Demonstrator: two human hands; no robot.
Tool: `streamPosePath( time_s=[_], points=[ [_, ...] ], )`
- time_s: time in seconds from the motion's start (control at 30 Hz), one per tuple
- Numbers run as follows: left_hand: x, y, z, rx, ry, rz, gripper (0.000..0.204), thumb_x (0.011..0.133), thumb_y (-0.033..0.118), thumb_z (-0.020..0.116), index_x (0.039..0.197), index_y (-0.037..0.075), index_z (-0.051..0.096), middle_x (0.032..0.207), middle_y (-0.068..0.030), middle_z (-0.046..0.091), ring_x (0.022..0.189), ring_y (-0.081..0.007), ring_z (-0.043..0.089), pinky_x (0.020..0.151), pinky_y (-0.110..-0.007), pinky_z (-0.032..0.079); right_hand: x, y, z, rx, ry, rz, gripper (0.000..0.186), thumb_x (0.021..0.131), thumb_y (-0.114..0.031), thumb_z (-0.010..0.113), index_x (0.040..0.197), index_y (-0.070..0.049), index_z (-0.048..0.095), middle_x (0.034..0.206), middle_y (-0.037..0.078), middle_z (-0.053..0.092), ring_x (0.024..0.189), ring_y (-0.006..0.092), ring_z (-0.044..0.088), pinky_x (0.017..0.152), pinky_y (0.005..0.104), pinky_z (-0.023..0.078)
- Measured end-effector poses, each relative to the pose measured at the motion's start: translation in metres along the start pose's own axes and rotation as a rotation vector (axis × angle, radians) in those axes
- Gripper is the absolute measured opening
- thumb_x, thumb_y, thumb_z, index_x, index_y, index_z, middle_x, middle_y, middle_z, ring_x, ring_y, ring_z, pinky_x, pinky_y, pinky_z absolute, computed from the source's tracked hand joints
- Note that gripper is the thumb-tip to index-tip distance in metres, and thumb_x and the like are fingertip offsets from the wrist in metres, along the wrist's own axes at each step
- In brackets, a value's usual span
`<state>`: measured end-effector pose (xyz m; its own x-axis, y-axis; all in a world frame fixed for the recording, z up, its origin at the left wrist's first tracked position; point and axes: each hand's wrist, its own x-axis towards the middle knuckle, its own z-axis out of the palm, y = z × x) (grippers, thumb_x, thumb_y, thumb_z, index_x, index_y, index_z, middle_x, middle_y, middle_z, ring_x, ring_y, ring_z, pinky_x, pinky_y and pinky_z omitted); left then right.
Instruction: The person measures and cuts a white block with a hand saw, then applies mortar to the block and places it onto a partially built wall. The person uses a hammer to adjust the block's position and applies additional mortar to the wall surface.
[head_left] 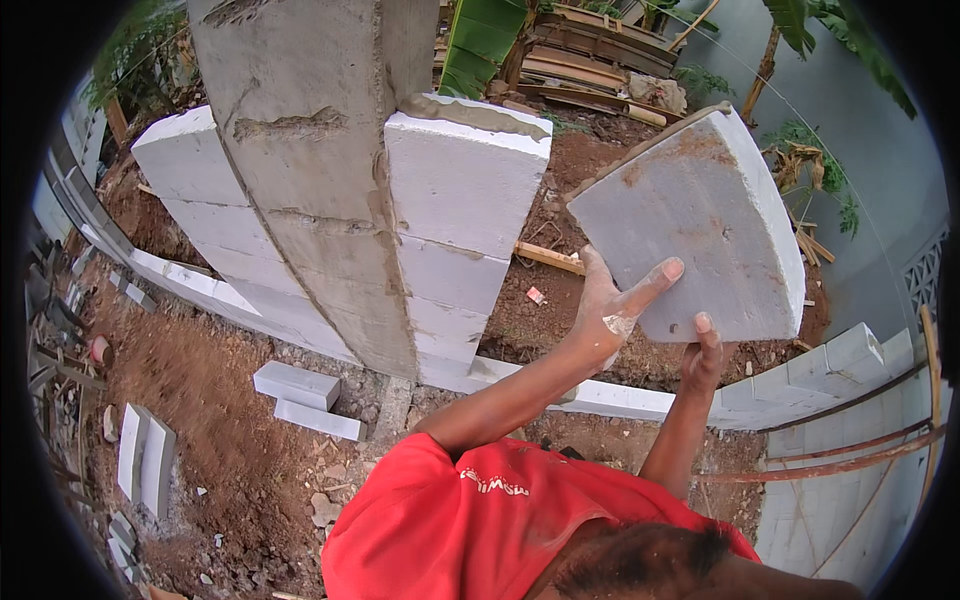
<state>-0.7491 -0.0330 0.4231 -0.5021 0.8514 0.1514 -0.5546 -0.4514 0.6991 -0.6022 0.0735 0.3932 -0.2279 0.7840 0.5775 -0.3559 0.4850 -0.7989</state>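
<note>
My left hand point(622, 305) grips the lower left of a large grey-white lightweight block point(710, 230) held up at a tilt, thumb across its face. My right hand point(705, 355) holds the bottom edge, fingertips showing on the near face. A grey layer lines the block's upper left edge, and rusty stains mark its face. To the left stands a short stack of white blocks point(455, 175) with wet-looking mortar point(470, 115) along its top, against a grey concrete column point(315, 200).
More stacked blocks point(200, 180) flank the column's left. A low block course point(790, 385) runs rightward. Loose blocks point(297, 385) lie on reddish soil point(220, 440). Behind are planks point(590, 65), banana leaves point(465, 45) and a grey wall point(865, 120). Rusty bars point(840, 460) lie at right.
</note>
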Motion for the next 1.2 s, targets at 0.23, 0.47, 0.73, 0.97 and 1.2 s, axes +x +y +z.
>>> streamPosePath(
  time_s=[0.23,0.47,0.73,0.97,1.2],
  points=[
    [0.016,0.023,0.0,0.09,-0.157,0.287,0.1,0.088,0.022,0.087,0.155,-0.007,0.018,0.146,-0.0259,0.043,0.139,-0.0312,0.048,0.116,-0.044,0.045,0.071,-0.037,0.07,0.419,0.021,0.065,0.085,0.086,-0.032,0.073,0.155,0.002,0.036,0.139,0.022,0.056,0.128,0.0358,0.059,0.109,0.0475,0.052],
    [0.051,0.068,-0.006,0.034,-0.255,0.399,0.104,0.092,0.012,0.08,0.157,-0.012,0.004,0.145,-0.03,0.04,0.141,-0.0343,0.048,0.115,-0.043,0.048,0.127,-0.039,0.119,0.443,-0.049,0.037,0.082,0.087,-0.029,0.072,0.152,0.007,0.037,0.14,0.025,0.055,0.128,0.0368,0.06,0.109,0.0478,0.052],
    [0.06,0.135,-0.055,0.468,-0.076,0.471,0.065,0.096,0.023,0.078,0.139,-0.013,0.044,0.134,-0.0289,0.061,0.119,-0.0278,0.068,0.097,-0.035,0.058,0.157,-0.034,0.196,0.563,-0.214,-0.018,0.081,0.084,-0.028,0.074,0.148,0.008,0.041,0.133,0.025,0.057,0.122,0.0358,0.062,0.105,0.0456,0.054],
    [0.038,0.179,-0.093,0.731,0.075,0.364,0.045,0.1,0.028,0.073,0.115,-0.013,0.063,0.101,-0.0188,0.077,0.083,-0.0208,0.079,0.056,-0.03,0.059,0.153,-0.021,0.244,0.578,-0.272,0.014,0.076,0.078,-0.027,0.073,0.14,0.008,0.048,0.121,0.019,0.059,0.11,0.0312,0.064,0.096,0.0416,0.055],
    [-0.005,0.194,-0.118,0.794,0.136,0.285,0.036,0.098,0.029,0.077,0.109,-0.005,0.072,0.087,-0.0127,0.076,0.068,-0.0153,0.074,0.051,-0.026,0.054,0.153,-0.002,0.258,0.522,-0.324,0.015,0.066,0.076,-0.026,0.072,0.131,0.007,0.057,0.115,0.018,0.061,0.11,0.0296,0.063,0.096,0.0404,0.053]
  ],
)
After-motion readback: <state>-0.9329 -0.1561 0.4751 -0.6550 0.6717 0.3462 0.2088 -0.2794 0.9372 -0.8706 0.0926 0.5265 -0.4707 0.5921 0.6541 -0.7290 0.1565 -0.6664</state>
